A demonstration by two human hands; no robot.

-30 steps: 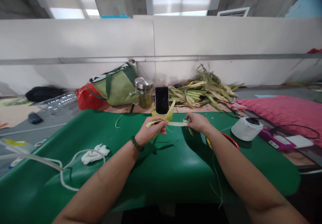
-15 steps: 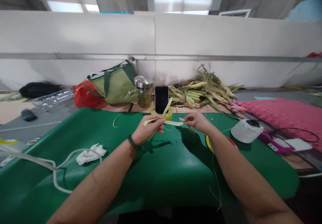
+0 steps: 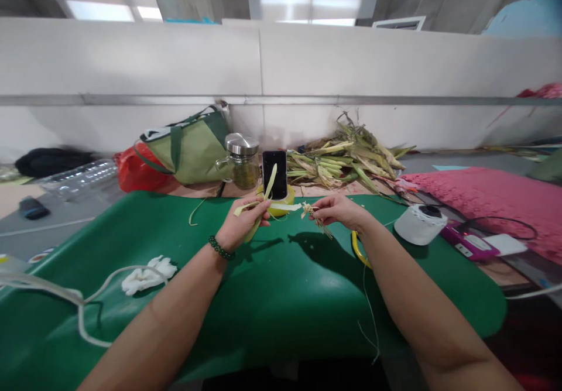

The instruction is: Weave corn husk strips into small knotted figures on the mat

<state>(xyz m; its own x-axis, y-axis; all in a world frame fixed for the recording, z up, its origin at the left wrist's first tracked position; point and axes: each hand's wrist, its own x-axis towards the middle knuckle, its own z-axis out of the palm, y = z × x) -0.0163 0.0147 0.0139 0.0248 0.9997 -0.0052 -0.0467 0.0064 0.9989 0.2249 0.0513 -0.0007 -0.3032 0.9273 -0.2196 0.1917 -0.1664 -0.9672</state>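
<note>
Drawn slightly apart above the green mat (image 3: 272,297) in the last second, with pale husk strips (image 3: 286,208) pinched in the left hand (image 3: 237,226) and a small dry husk bundle (image 3: 309,209) gripped in the right hand (image 3: 343,211), leaving one strip's tip just beside the bundle, seemingly unjoined.

Forearms (image 3: 175,303) converging, bare left hand (image 3: 240,225) and bare right hand (image 3: 339,211) pinch above the green-covered table (image 3: 272,303), near its far edge.

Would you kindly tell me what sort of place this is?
Probably a handicraft workshop: heaped plant leaves, what looks like a white spool on a green mat, and pale strips in the left hand.
</note>
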